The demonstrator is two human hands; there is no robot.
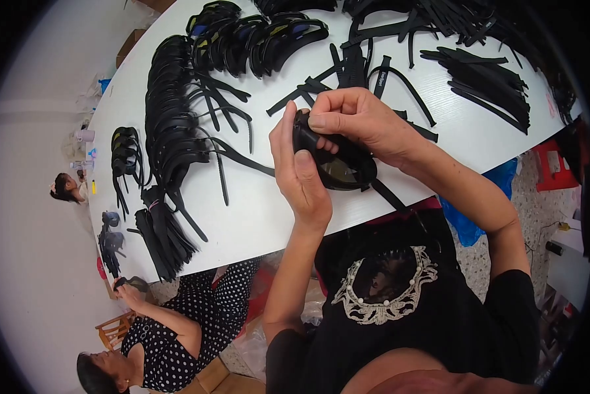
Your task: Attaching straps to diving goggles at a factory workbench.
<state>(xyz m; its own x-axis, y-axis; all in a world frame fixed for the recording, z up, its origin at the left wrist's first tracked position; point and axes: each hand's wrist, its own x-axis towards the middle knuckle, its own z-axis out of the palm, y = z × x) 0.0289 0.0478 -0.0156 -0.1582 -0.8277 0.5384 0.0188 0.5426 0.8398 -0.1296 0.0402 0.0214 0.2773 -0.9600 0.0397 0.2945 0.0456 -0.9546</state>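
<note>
A pair of black goggles [345,173] with a tinted lens is held above the white table, tilted on its side. My left hand [301,180] is closed around one end of the frame, thumb on the near side and some fingertips showing through behind it. My right hand [361,121] pinches with thumb and forefinger at the upper edge of that same end. What lies between those fingertips is too small to make out. From the goggles' other end a black strap [388,195] runs down toward the table edge.
On the white table [255,223], rows of black goggles [170,111] stand at the left and back. Loose black straps [489,88] lie in piles at the right, with a bundle of straps [163,236] near left. A co-worker [170,335] in polka dots sits at the left. A red stool [550,167] stands right.
</note>
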